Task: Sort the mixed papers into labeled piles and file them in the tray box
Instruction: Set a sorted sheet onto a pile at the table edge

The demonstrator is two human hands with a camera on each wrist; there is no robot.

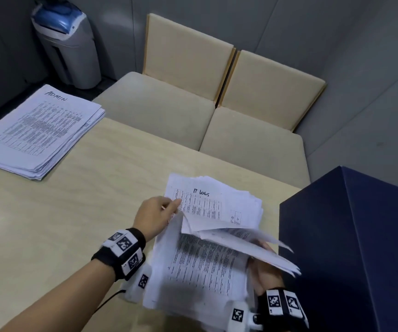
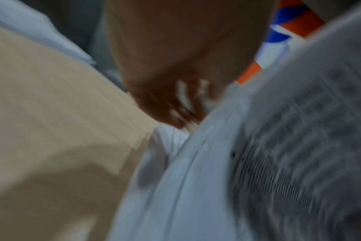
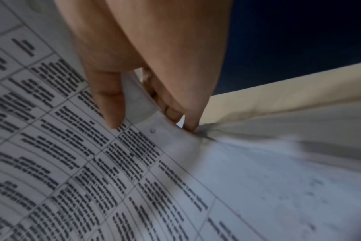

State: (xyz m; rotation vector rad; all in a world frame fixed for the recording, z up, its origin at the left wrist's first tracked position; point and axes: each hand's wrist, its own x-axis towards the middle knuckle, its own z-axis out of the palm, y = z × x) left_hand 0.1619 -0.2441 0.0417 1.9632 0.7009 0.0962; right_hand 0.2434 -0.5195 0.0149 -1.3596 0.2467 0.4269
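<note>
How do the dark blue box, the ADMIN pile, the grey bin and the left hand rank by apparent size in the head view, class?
1. dark blue box, though it sits nearest the camera and is cut off by the frame.
2. ADMIN pile.
3. grey bin, farther away, so its rank is unsure.
4. left hand.

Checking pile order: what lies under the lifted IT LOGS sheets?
Under the IT LOGS sheets, raised by the left hand and right hand, a printed text page shows atop more paper. What is deeper in that stack is hidden.
</note>
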